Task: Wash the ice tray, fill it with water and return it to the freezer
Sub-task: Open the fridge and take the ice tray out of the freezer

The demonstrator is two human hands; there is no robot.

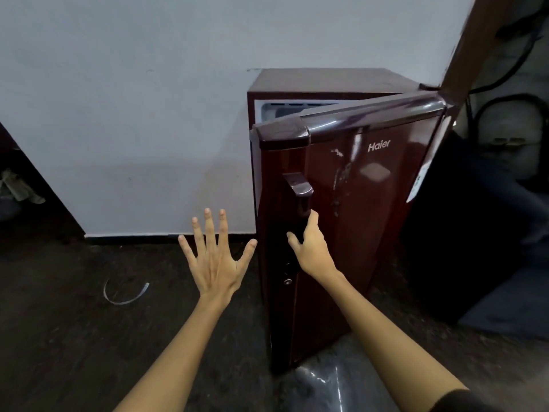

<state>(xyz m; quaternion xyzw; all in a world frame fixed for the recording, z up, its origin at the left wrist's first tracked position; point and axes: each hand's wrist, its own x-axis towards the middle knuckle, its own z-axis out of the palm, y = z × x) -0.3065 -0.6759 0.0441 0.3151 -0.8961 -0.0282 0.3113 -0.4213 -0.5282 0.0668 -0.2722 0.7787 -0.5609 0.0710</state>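
Note:
A small dark red fridge [326, 81] stands on the floor against a pale wall. Its glossy door [365, 203] is partly swung out, and a strip of white freezer interior [285, 110] shows above the door's top edge. My right hand [312, 248] grips the dark vertical door handle [300, 200] on the door's left edge, fingers wrapped behind it. My left hand [215, 257] hovers to the left of the door, fingers spread wide, holding nothing. No ice tray is in sight.
Dark floor [89, 337] in front, with a curved pale strip [124, 294] lying on it. A dark piece of furniture [32, 209] with a cloth stands at left. Dark bags and cables [505, 138] crowd the space right of the fridge.

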